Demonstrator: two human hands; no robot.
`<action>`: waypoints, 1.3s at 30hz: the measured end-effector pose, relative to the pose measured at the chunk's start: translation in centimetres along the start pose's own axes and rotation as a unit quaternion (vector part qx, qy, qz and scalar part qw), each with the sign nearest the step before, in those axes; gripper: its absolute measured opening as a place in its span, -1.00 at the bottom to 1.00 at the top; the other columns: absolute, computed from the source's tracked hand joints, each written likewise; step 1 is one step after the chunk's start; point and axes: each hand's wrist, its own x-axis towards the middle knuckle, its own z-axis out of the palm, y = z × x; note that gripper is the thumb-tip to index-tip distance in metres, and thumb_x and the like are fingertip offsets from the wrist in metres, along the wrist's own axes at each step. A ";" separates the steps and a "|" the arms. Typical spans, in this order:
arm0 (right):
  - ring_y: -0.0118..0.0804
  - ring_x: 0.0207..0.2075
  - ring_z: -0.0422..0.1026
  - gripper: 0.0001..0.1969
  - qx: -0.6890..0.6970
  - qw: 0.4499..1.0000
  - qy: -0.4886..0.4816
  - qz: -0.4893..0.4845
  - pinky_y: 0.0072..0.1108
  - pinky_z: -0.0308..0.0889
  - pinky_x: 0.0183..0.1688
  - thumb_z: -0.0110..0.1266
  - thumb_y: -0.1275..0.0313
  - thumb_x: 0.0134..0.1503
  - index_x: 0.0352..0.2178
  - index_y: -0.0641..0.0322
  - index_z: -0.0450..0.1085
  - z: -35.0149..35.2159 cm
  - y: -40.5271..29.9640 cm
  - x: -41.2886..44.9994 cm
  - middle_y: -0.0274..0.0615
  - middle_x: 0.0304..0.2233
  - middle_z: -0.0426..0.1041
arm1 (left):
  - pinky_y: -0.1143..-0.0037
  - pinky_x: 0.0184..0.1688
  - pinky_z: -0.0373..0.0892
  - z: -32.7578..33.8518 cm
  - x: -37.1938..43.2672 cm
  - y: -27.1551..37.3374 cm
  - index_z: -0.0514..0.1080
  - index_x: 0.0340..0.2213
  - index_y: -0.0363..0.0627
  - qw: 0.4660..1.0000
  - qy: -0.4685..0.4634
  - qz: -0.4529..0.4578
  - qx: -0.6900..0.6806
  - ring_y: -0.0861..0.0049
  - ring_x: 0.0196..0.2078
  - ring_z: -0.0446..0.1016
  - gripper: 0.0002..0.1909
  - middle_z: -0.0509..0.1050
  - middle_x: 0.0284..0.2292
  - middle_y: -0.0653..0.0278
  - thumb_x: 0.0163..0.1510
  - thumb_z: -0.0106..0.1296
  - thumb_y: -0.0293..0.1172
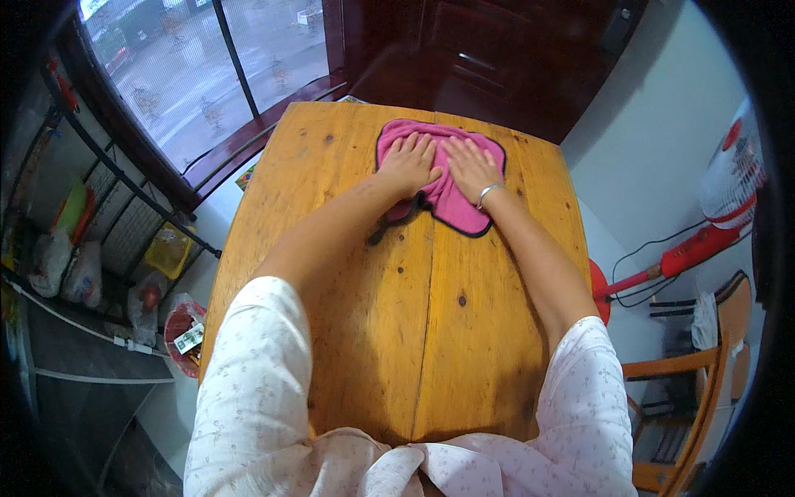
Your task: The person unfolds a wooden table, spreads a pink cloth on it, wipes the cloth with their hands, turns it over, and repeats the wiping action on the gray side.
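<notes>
A pink cloth with a dark edging (463, 208) lies spread and slightly wrinkled near the far end of a wooden table (372, 348). My left hand (410, 163) presses flat on the cloth's left half, fingers apart and pointing away from me. On its right half rests my right hand (470, 166), also palm down, with a silver bracelet (487, 195) at the wrist. The two hands are close together, and neither grips the cloth. One dark-edged corner of the cloth trails onto the wood below my left hand.
A dark wooden door (490, 68) and a window (217, 68) stand beyond the table. At left are a metal rack (115, 164) with bags and a red waste bin (176, 357). To the right stand a red and white fan (689, 251) and a wooden chair (702, 422).
</notes>
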 end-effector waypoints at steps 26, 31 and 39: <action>-0.12 0.36 -0.14 -0.42 -0.025 0.998 0.002 -0.063 -0.20 -0.25 0.34 -0.37 0.16 0.28 0.27 0.19 -0.03 -1.6 -5.4 -16.8 -0.11 0.32 -0.04 | 0.18 0.32 -0.11 -6.9 -12.8 8.3 0.06 0.19 -0.34 0.993 -0.014 0.079 -0.088 0.09 0.32 -0.03 -0.32 0.07 0.23 -0.07 0.20 -0.22 -0.07; -0.13 0.36 -0.17 -0.41 -0.004 0.995 0.000 -0.098 -0.23 -0.27 0.34 -0.36 0.14 0.29 0.27 0.19 -0.03 -1.9 -4.7 -18.4 -0.13 0.32 -0.06 | 0.19 0.33 -0.13 -8.0 -13.0 8.9 0.03 0.19 -0.37 0.989 -0.042 0.101 -0.104 0.10 0.33 -0.07 -0.31 0.03 0.24 -0.10 0.20 -0.21 -0.08; -0.20 0.36 -0.14 -0.44 0.006 0.998 -0.001 -0.065 -0.26 -0.27 0.35 -0.43 0.10 0.31 0.27 0.03 -0.02 -1.4 1.3 -10.9 -0.24 0.33 -0.05 | 0.23 0.32 -0.09 -3.6 -4.4 7.0 0.05 0.18 -0.38 0.993 -0.043 0.077 -0.075 0.08 0.32 -0.03 -0.30 0.05 0.23 -0.11 0.21 -0.25 -0.05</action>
